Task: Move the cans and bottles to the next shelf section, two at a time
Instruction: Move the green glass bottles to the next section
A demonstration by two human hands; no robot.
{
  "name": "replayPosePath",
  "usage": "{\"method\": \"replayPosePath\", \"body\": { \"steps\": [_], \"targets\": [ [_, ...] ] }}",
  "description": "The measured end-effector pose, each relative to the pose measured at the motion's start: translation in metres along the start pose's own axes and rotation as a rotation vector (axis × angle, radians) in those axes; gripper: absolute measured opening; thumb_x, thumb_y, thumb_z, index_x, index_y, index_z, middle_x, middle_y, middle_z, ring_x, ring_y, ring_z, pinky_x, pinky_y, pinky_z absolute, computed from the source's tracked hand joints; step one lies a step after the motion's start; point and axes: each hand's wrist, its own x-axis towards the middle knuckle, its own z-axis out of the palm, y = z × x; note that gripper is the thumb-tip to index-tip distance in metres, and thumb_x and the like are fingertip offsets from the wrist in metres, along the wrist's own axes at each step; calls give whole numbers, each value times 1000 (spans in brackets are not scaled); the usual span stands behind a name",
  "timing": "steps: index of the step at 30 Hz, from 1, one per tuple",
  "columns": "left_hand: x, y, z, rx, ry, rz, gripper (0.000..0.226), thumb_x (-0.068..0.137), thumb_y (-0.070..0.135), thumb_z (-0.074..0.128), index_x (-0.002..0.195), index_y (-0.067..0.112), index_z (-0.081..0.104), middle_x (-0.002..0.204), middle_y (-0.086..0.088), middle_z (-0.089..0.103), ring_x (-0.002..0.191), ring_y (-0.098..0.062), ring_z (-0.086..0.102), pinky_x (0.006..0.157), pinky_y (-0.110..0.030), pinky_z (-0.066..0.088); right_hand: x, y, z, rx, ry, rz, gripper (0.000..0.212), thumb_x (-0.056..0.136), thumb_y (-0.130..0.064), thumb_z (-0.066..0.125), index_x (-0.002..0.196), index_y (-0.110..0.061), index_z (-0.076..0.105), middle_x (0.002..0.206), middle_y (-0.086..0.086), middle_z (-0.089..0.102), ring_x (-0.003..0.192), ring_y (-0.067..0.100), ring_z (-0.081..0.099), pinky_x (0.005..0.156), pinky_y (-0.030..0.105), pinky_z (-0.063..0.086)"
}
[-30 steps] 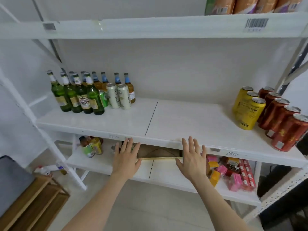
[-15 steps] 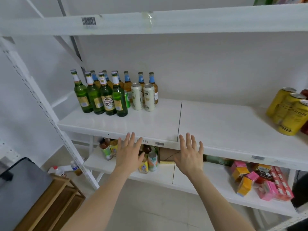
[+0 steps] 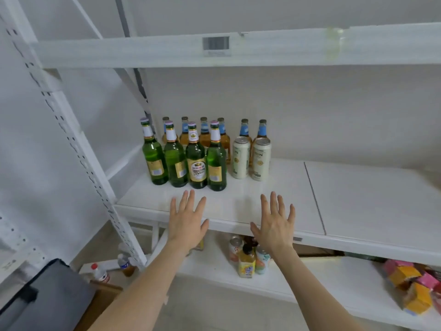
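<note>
Compared with a second ago, the yellow and red cans at the right are out of view and the cluster at the left end of the middle shelf now sits straight ahead. Both hands are higher, over the shelf's front edge instead of below it. The left hand and right hand are spread flat, fingers straight, holding nothing, just short of the four green glass bottles and the two white cans; amber bottles with blue neck labels stand behind. This looks like the reach for a next pair, to be carried across the seam into the right section. The cans' lettering ends in "N"; the green bottles' gold labels are too blurred to read, and the upper shelf's tag shows only a barcode
</note>
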Motion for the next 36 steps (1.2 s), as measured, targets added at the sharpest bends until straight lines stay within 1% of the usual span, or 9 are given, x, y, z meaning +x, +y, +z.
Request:
{"method": "replayPosePath", "body": {
  "steps": [7,12,19,23,27,30,32,34,36],
  "targets": [
    [32,-88,17,9,11,58,66,100,53,33,156,26,12,165,-14,3,153,-30,0,122,-53,5,31,-87,6,24,79,69,84,94,-55,50,158,-18,12,166,14,9,154,30,6,120,55,5],
    [61,-108,24,-70,73,85,68,99,51,39,156,22,15,164,-14,13,152,-29,10,122,-48,14,59,-112,11,15,156,102,87,79,-52,71,150,-13,38,158,17,35,146,34,32,116,59,21],
    [110,-100,45,-464,98,61,83,93,46,57,155,10,15,161,-9,25,146,-25,27,117,-36,30,113,-117,19,112,172,93,88,84,-56,63,154,-16,27,162,12,28,149,31,25,118,55,18],
    [141,-91,57,-926,13,13,87,90,37,66,156,15,14,162,-2,23,146,-19,29,116,-36,33,146,-113,19,388,136,92,87,87,-53,63,155,-19,22,161,5,30,147,26,27,117,48,22],
    [166,-81,61,-1281,-47,-67,70,92,27,67,150,22,28,145,10,43,121,6,48,102,-17,39,174,-108,17,832,46,84,86,84,-36,75,153,-16,26,148,-1,45,136,20,41,107,37,36],
    [180,-76,69,-1385,-67,-119,68,92,32,66,150,26,32,144,13,44,131,-3,44,112,-36,40,194,-105,19,1120,-92,160,81,85,-32,77,150,-18,31,137,-9,47,129,10,43,103,30,39],
    [186,-74,74,-1408,-69,-116,70,92,30,66,152,27,28,149,13,40,136,-6,39,113,-37,38,207,-101,27,1226,-150,190,77,82,-35,79,146,-21,39,139,-7,54,129,16,50,101,34,46],
    [191,-73,73,-1436,-83,-116,72,93,30,64,153,28,25,149,15,38,135,-3,39,110,-26,38,215,-100,33,1296,-199,176,71,80,-33,81,140,-21,47,133,-5,60,126,18,54,89,27,50],
    [197,-72,73,-1446,-94,-124,70,95,29,63,153,27,24,144,17,39,126,5,41,97,-6,36,220,-99,37,1353,-226,167,68,77,-31,84,136,-21,52,128,-6,64,123,17,57,81,21,48]
  ]
}}
